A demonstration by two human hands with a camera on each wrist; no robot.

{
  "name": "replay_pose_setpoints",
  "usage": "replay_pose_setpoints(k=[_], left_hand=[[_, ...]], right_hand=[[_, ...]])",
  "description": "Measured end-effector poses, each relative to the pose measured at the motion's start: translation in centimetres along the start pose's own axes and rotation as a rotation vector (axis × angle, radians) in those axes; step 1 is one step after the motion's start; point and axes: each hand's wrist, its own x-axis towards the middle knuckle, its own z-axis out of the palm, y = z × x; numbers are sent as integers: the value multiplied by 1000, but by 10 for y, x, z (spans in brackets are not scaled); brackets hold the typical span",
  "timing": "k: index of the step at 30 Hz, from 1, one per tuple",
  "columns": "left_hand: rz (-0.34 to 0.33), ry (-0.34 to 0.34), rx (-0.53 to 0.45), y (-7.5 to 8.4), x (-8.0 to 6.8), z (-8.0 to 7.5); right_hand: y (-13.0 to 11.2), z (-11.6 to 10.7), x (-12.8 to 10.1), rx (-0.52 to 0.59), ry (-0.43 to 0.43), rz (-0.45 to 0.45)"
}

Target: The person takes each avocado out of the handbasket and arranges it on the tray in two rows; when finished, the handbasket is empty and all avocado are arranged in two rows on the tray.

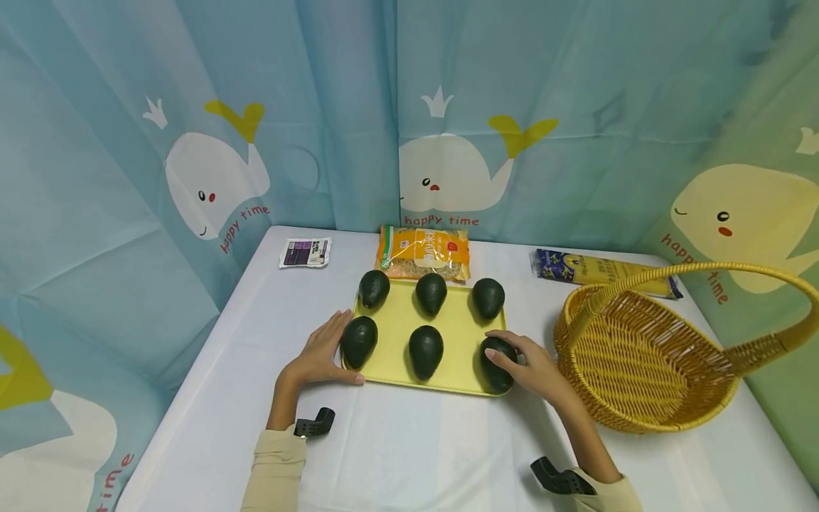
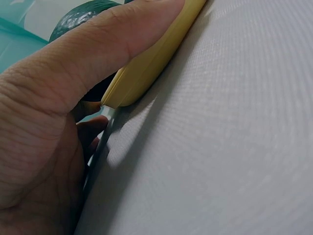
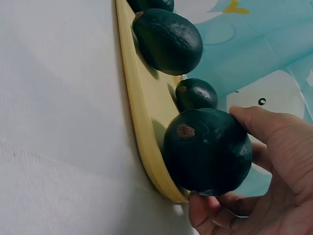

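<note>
A shallow yellow tray (image 1: pixel 397 327) bears several dark green avocados in two rows. At its front right corner, my right hand (image 1: pixel 527 366) grips one avocado (image 3: pixel 208 152), thumb on one side and fingers on the other. That avocado is still at the tray, its brown stem end facing the right wrist camera. My left hand (image 1: pixel 320 353) rests against the tray's front left corner, thumb along the front rim and fingers extended along the left side. Beside it lies the front left avocado (image 1: pixel 360 343). The front middle avocado (image 1: pixel 425 352) sits between the hands.
A woven basket (image 1: pixel 640 355) with a tall handle stands right of the tray. Behind the tray lies an orange grain bag (image 1: pixel 424 252). A blue and yellow packet (image 1: pixel 595 270) is at the back right, a small purple and white packet (image 1: pixel 306 253) at the back left.
</note>
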Motion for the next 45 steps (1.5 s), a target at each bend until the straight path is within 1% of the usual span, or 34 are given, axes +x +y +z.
replay_pose_setpoints(k=[4,7,11,14,17,21,24,28,33,39,45], left_hand=[[2,6,3,0,0,0],[6,8,3,0,0,1],[4,6,3,0,0,1],[3,3,3,0,0,0],[7,6,0,-1,1,-1],[14,14,-1,-2,1,-1],[21,16,-2,-2,2,-1],[23,11,-4,-2,2,0],[12,6,-5,-3,2,1],[16,11,1,-2,2,-1],[12,6,0,-3,1,1]], right_hand=[[1,3,1,-6,32,23],[0,4,1,-4,31,53],[-3,1,-1,-8,0,83],[-5,-2,-1,-2,-32,82],[-7,-4,0,13,-45,77],[-7,-2,6,10,-22,78],[-8,0,9,-10,1,97],[-9,2,10,-18,9,116],[-12,1,6,-11,5,112],[-12,-3,4,15,35,77],[-10,-5,0,24,30,83]])
